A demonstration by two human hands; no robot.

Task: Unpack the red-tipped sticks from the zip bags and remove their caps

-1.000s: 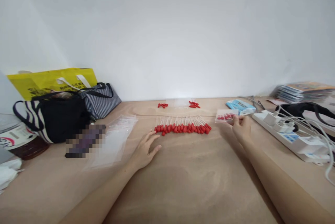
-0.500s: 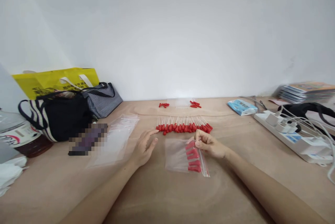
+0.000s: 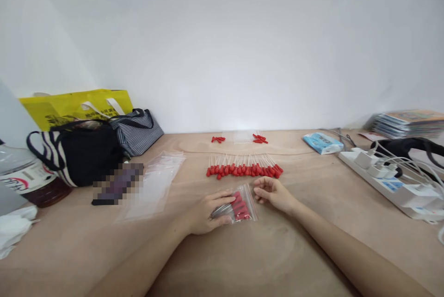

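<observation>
A clear zip bag (image 3: 250, 204) lies in front of me, with several red-tipped white sticks (image 3: 240, 206) inside and the red ends toward its zip edge on the right. My left hand (image 3: 208, 213) grips the bag's left part, fingers over the upper side and thumb along the lower, hiding much of the sticks' pale shafts. Just right of the zip edge rests my right hand (image 3: 272, 193), loosely curled with thumb and fingers apart and nothing in it. Beyond both hands, a row of loose red-tipped sticks (image 3: 243, 169) lies on the table.
Flat clear zip bags (image 3: 156, 190) lie left, beside a blurred dark object (image 3: 118, 185). Farther back are two small red-tipped groups (image 3: 260, 139). A bottle (image 3: 31, 176) and cloth bags (image 3: 86, 153) stand left; a blue tissue pack (image 3: 322, 143) and power strip (image 3: 388, 181) lie right.
My left hand has moved right and taken hold of the filled zip bag, which now sits slightly farther left. My right hand has let go of its zip edge.
</observation>
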